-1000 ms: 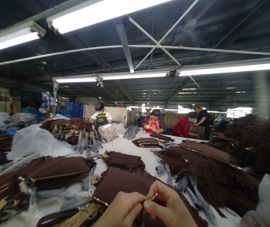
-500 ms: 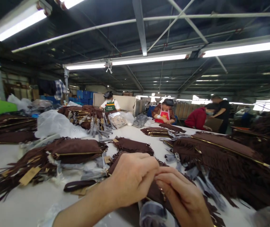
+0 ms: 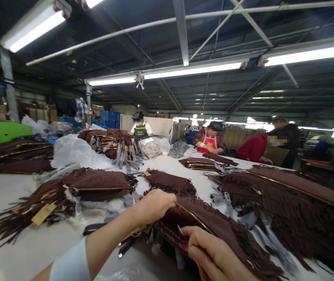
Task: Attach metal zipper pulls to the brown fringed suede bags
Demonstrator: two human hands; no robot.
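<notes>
Left hand (image 3: 155, 205) grip clamps brown fringed bag (image 3: 213, 226); right hand (image 3: 213, 255) pinches its opening; bag piles (image 3: 286, 195) crowd table (image 3: 38, 246).

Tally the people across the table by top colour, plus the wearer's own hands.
Person in green apron: 1
Person in red apron: 1
Person in red top: 1
Person in black top: 1
Wearer's hands: 2, left hand and right hand
Total: 4 people, 2 hands

White table (image 3: 23, 249) loaded with bags.
Brown fringed bags (image 3: 96, 183) in piles all over it, clear plastic bags (image 3: 73, 152) at far left, grey straps (image 3: 125, 160) and paper tags (image 3: 42, 214) scattered between.
</notes>
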